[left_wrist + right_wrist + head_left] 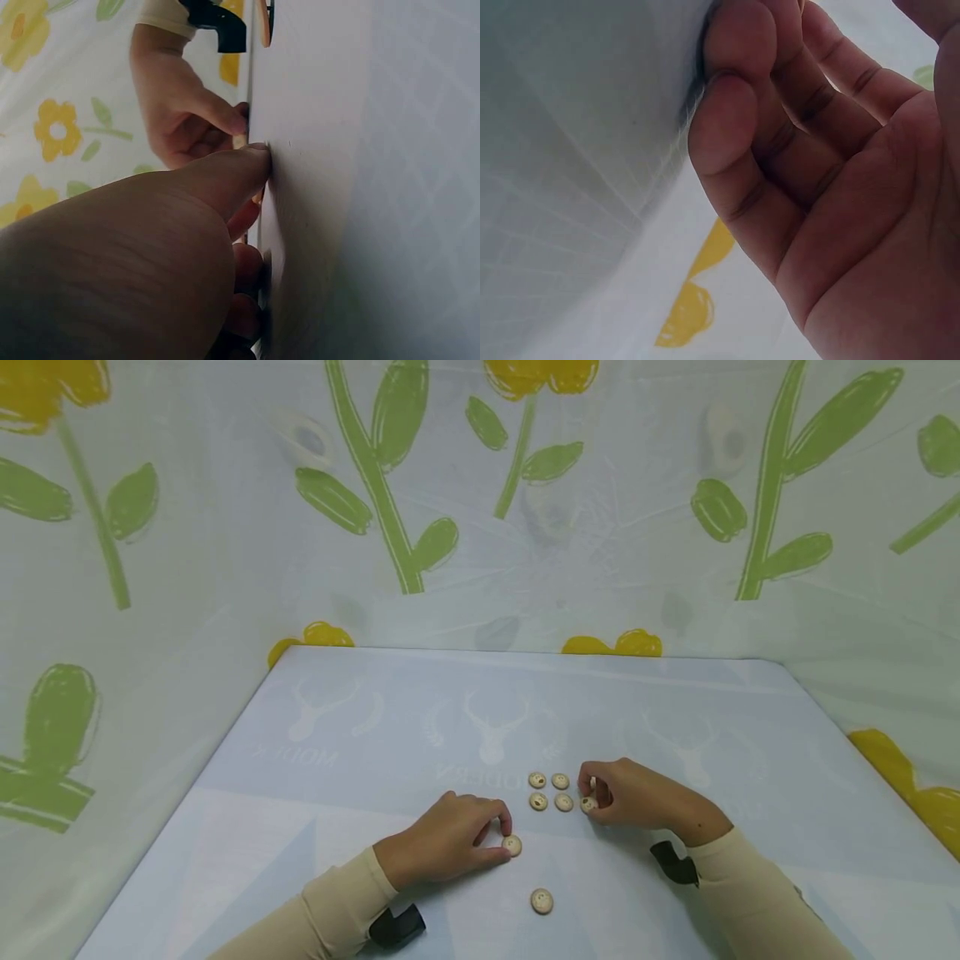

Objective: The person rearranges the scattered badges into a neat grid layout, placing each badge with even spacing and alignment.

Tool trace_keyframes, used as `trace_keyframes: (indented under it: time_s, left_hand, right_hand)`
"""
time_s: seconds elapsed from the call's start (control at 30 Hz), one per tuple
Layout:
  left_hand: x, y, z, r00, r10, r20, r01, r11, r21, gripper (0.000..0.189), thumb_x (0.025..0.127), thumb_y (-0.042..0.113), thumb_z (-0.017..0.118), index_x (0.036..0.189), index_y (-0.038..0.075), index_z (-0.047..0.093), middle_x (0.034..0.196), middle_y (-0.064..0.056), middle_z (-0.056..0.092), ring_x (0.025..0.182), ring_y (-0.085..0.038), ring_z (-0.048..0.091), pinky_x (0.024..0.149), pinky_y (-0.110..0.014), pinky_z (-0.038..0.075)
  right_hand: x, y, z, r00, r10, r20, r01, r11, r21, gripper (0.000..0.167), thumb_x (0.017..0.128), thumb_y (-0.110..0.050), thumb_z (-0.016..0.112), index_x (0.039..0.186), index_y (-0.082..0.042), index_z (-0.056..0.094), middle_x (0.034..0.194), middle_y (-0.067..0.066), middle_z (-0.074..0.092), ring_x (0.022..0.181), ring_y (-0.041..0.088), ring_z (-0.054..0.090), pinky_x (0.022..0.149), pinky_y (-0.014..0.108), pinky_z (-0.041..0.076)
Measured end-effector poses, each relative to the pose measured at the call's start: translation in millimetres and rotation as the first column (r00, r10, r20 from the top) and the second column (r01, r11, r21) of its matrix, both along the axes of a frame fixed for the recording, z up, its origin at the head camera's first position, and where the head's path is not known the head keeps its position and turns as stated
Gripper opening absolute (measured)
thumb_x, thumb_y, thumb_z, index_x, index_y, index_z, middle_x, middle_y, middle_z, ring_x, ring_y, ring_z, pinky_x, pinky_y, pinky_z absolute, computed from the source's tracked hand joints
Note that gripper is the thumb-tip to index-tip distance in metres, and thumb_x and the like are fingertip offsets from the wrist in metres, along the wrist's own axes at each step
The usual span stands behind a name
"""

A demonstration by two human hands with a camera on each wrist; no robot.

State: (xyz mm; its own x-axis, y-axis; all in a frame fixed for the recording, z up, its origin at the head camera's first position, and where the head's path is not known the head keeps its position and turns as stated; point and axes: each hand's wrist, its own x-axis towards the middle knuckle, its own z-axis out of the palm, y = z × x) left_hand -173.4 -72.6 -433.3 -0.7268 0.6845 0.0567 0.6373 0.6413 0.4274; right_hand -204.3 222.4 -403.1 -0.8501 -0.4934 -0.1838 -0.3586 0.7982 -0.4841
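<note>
Between the thumb and index finger of my left hand [457,839] is a round, pale wooden button [512,846], pinched by its edge at the table surface. My right hand [637,797] pinches another such button [588,805] on the table, partly covered by the fingers. Just left of it several like buttons [563,802] lie in two short rows. A single button [542,901] lies apart, nearer the front. In the left wrist view, the left thumb [240,169] is down at the tabletop; the right wrist view shows curled right fingers [724,124], its button hidden.
The table [375,718] has a pale cover with faint deer-head prints. Cloth with green leaves and yellow flowers [615,527] hangs behind and at both sides. Black bands [397,928] sit at both wrists, over beige sleeves.
</note>
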Motion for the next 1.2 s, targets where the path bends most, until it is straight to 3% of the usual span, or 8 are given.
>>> trace_keyframes:
  time_s: [1.2]
  left_hand:
    - [0.7, 2.3, 1.1, 0.999, 0.022, 0.026, -0.022, 1.000, -0.014, 0.020, 0.089, 0.042, 0.073, 0.102, 0.029, 0.065, 0.063, 0.015, 0.046, 0.059, -0.001, 0.042, 0.068, -0.025, 0.034]
  right_hand:
    - [1.8, 1.0, -0.9, 1.000, 0.014, -0.017, -0.014, 1.000, -0.007, 0.017, 0.086, -0.010, 0.074, 0.095, -0.016, 0.060, 0.071, -0.006, 0.055, 0.064, 0.007, 0.049, 0.056, 0.022, 0.043]
